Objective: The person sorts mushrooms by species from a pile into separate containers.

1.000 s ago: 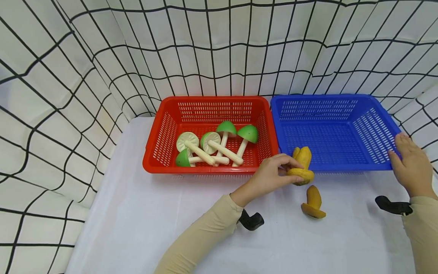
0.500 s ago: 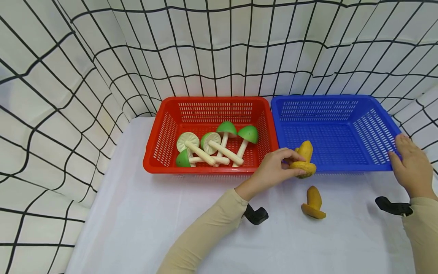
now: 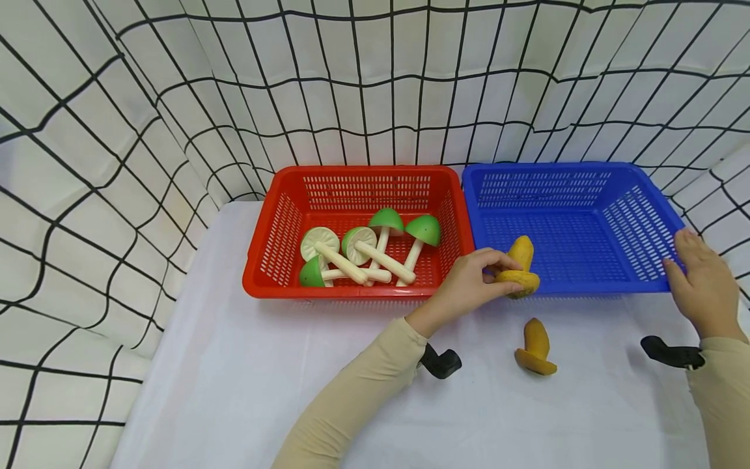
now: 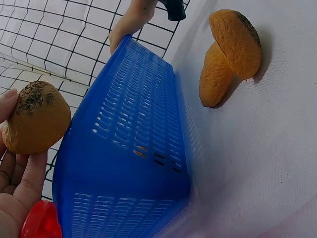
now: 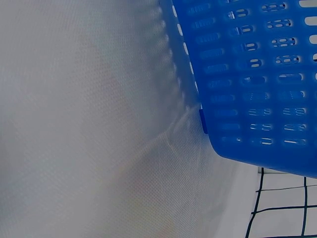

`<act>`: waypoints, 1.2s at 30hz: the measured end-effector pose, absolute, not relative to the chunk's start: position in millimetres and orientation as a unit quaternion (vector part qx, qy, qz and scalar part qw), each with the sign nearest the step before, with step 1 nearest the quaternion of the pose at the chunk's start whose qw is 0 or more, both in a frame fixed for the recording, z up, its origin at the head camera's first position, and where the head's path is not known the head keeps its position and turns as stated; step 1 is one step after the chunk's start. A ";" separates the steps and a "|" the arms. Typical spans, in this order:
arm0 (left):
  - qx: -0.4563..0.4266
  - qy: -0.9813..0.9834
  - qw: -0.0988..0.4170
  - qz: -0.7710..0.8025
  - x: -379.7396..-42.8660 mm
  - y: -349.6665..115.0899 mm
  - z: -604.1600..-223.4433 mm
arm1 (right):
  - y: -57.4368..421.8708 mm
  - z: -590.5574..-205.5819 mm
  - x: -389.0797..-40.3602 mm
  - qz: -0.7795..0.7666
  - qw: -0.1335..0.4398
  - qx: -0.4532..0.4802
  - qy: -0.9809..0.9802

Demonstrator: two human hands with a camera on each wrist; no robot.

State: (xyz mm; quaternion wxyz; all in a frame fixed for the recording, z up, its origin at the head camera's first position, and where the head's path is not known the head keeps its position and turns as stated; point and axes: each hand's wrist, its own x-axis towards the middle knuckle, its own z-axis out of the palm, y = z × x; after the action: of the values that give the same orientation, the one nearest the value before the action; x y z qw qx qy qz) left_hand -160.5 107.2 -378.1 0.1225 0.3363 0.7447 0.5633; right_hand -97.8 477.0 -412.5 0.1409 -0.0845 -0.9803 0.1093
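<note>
My left hand (image 3: 469, 280) pinches a yellow toy mushroom (image 3: 518, 277) by its cap, its stem pointing away from me. It is at the near left rim of the blue basket (image 3: 592, 285). Up close in the left wrist view, the mushroom's cap (image 4: 39, 124) is tan with dark speckles. My right hand (image 3: 706, 283) rests on the basket's right rim, fingers extended and thumb over the edge. A second yellow mushroom (image 3: 534, 348) lies on the white cloth in front. Something orange (image 4: 140, 150) shows through the basket's slots, mostly hidden.
A red basket (image 3: 363, 292) stands left of the blue one and holds several green-capped mushrooms (image 3: 381, 257) with pale stems. Black netting (image 3: 375, 104) over white cloth rises behind the baskets and at both sides. A white cloth (image 3: 234, 378) covers the table.
My left hand has carried the yellow mushroom slightly up and away from me, from in front of the blue basket's rim to over it. The right hand has stayed on the rim.
</note>
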 end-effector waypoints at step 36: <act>0.312 0.772 0.120 0.541 -180.8 123.3 -378.8 | 478.6 -413.1 -97.6 0.117 0.147 -0.074 -0.979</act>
State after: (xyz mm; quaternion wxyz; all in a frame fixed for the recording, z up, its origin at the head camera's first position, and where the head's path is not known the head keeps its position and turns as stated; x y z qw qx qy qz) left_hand -180.8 123.3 -378.8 0.1204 0.3122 0.7718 0.5407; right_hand -97.6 478.6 -413.1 0.1468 -0.0744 -0.9794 0.1170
